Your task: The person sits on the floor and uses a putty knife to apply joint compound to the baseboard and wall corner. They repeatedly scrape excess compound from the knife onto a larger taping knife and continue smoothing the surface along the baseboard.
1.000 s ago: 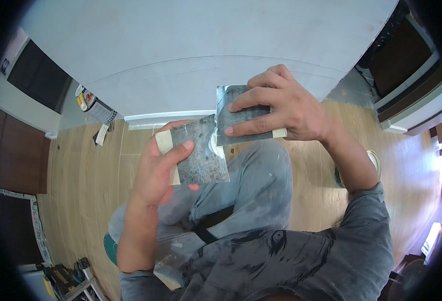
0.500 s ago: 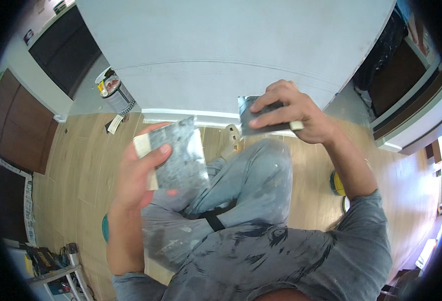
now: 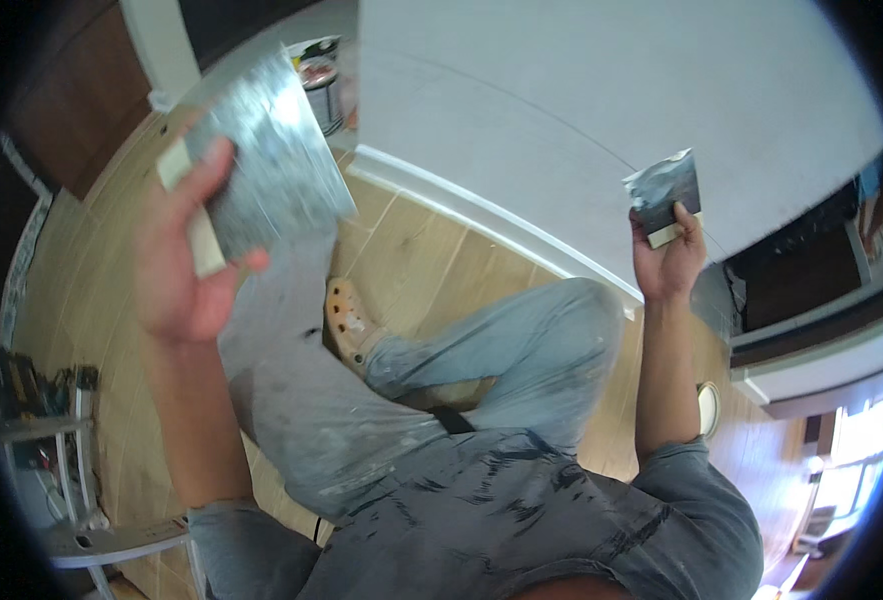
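In my left hand is a wide, flat putty knife with a shiny, smeared metal blade and a cream edge grip. The thumb lies across its face, and the blade is raised over my bent leg. On the other side, my right hand grips a smaller putty knife by its cream end, blade up. Whitish paste clings along the left and top of that blade. It is held in front of the pale wall; whether it touches I cannot tell.
A white baseboard runs along the wall's foot. Behind the left blade stands a paint bucket with things in it. My clog rests on the wood-look floor. A metal stepladder is at lower left; a round pale-topped container sits right.
My view and body have turned. The left putty knife has risen up and left. My right hand has swung right and turned its blade upward, showing paste on it.
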{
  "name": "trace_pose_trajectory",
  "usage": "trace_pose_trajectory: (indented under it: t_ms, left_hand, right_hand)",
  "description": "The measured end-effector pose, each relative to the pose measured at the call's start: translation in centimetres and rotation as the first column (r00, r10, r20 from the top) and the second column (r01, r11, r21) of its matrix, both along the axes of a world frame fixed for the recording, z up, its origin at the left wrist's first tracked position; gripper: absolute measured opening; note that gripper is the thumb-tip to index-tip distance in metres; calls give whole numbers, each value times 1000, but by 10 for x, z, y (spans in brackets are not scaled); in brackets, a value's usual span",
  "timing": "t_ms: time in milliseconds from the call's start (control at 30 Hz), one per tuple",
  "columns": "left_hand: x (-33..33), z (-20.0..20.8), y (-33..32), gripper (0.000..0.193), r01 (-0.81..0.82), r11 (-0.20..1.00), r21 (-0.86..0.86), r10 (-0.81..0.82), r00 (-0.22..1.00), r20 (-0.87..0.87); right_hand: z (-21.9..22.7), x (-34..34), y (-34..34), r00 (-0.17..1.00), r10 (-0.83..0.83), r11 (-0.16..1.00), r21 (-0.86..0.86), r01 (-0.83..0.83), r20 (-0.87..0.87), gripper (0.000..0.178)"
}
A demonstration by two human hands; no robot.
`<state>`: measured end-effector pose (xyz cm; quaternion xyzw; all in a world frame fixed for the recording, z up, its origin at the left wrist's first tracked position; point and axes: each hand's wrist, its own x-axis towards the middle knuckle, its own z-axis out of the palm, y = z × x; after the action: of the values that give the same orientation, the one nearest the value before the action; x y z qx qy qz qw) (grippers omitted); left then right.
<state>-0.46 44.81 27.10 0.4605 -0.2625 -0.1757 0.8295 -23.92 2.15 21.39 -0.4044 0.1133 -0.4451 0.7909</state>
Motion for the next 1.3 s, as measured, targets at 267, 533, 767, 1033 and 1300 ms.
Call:
trace_pose_trajectory:
  t_ms: [267, 533, 767, 1033, 1300]
  left_hand:
    - [94, -25, 63, 24, -273, 957, -101, 253, 952, -170]
    - [102, -106, 62, 23, -167, 985, 44, 171, 898, -404]
    - [131, -127, 89, 25, -298, 945, 132, 326, 869, -372]
    - [137, -122, 120, 25, -363, 879, 310, 460, 819, -343]
    - [157, -130, 135, 30, -380, 818, 433, 531, 787, -314]
  right_hand:
    - [20, 60, -4, 991, 134, 986, -98, -133, 5, 35]
    - [-120, 2, -71, 997, -70, 997, 31, 71, -33, 33]
    - [-288, -41, -49, 964, -239, 863, 429, 265, -115, 49]
    - [-369, -26, -69, 750, -520, 617, 428, 660, -409, 44]
    - [-390, -24, -88, 661, -557, 558, 362, 746, -503, 30]
